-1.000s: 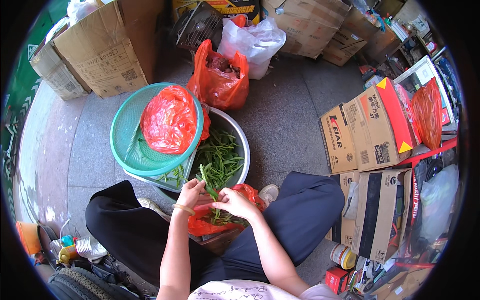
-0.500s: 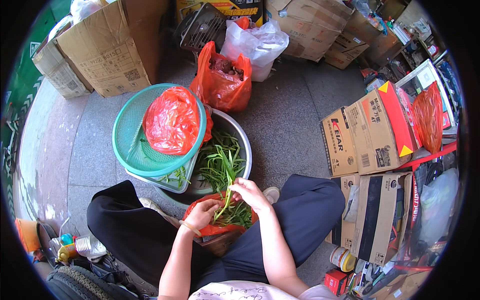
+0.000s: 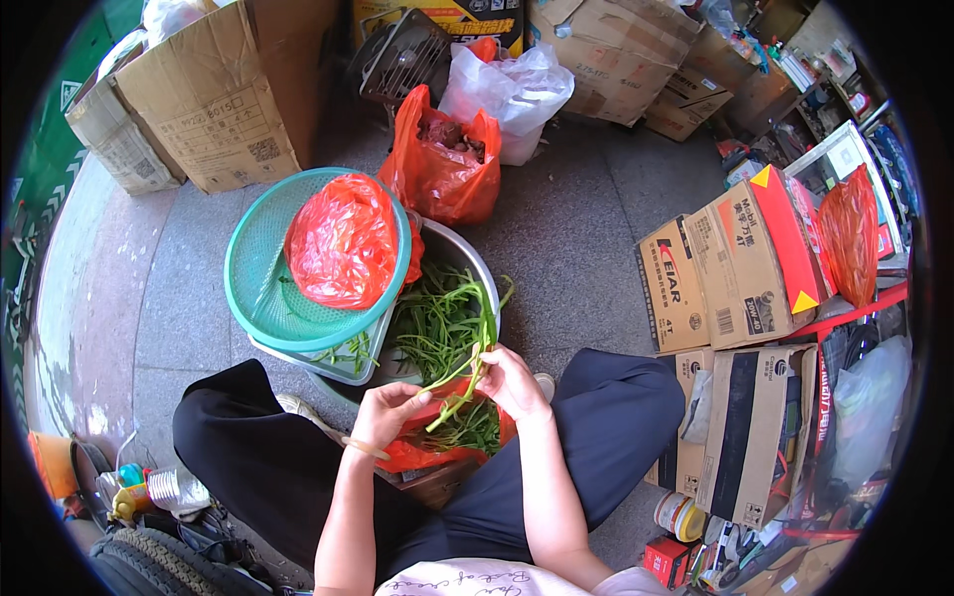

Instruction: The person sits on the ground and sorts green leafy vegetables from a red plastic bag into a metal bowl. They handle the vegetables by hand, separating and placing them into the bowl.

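Partly hidden: metal basin (image 3: 477,259) (colander (image 3: 260,260) overlaps it), red bag (image 3: 415,457) below hands (image 3: 384,413) (image 3: 515,387), both pinching green stems (image 3: 459,402).

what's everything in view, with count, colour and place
Basin: one, silver, centre
Leaves: one pile, green, in basin
Basket: one, teal, overlapping basin's left
Tray: one, pale, under basket
Red bags: several, red, in basket, around basin, far right
Pale bags: several, whitish, back and sides
Boxes: many, mostly brown, left, back, right
Clutter: uncountable, mixed, right and lower left
Stems: some, green, centre
Legs: two, dark-clothed, either side
Left hand: one, bare, on stems
Right hand: one, bare, on stems
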{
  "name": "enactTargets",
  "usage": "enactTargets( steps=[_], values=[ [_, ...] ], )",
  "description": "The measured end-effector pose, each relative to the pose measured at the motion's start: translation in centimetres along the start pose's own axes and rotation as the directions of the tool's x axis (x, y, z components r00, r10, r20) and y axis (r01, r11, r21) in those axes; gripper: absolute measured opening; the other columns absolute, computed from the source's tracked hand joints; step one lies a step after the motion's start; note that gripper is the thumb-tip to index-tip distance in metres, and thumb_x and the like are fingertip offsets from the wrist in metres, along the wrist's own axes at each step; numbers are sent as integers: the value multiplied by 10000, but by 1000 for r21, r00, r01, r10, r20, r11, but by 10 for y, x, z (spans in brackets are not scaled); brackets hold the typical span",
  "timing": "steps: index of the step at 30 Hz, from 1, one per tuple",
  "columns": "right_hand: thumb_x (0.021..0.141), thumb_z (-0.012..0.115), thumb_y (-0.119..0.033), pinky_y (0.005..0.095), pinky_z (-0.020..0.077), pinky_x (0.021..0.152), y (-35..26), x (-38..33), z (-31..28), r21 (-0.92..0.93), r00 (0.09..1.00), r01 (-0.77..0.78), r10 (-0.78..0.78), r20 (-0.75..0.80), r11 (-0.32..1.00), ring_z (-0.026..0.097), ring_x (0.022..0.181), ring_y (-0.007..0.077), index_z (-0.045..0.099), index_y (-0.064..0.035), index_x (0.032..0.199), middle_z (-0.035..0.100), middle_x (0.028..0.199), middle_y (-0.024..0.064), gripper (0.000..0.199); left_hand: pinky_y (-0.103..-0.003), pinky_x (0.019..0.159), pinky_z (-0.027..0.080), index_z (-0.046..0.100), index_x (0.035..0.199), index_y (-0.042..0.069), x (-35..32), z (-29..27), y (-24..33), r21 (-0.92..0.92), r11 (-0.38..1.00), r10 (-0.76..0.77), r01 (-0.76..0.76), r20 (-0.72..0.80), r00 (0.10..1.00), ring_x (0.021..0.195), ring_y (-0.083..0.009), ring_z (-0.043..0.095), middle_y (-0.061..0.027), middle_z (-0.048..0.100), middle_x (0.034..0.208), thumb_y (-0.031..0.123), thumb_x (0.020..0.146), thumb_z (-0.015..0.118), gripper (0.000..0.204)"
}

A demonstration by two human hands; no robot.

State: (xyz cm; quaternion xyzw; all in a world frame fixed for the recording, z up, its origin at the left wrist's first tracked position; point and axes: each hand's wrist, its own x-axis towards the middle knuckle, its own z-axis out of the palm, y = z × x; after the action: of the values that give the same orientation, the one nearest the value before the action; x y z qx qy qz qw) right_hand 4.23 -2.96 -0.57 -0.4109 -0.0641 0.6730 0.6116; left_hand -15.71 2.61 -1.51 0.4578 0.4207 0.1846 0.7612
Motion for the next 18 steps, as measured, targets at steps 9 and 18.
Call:
enactTargets(
  steps=[9,18],
  values=[
    [821,412,-159,215,373,529,6,11,-14,165,994,98,-88,-71,981,430,538,95,494,-31,824,485,638,23,152,-231,663,432,554,882,8,-8,-2,31,-376,914,131,-153,-84,988,675,-109,532,-42,563,736,149,843,528,149],
    [752,409,-102,255,433,580,2,10,-9,150,977,198,-182,-112,969,502,610,149,481,-26,854,544,733,113,147,-222,676,425,565,881,14,-3,1,28,-248,947,177,-202,-119,977,687,-85,518,-33,578,772,134,837,536,131]
  ],
)
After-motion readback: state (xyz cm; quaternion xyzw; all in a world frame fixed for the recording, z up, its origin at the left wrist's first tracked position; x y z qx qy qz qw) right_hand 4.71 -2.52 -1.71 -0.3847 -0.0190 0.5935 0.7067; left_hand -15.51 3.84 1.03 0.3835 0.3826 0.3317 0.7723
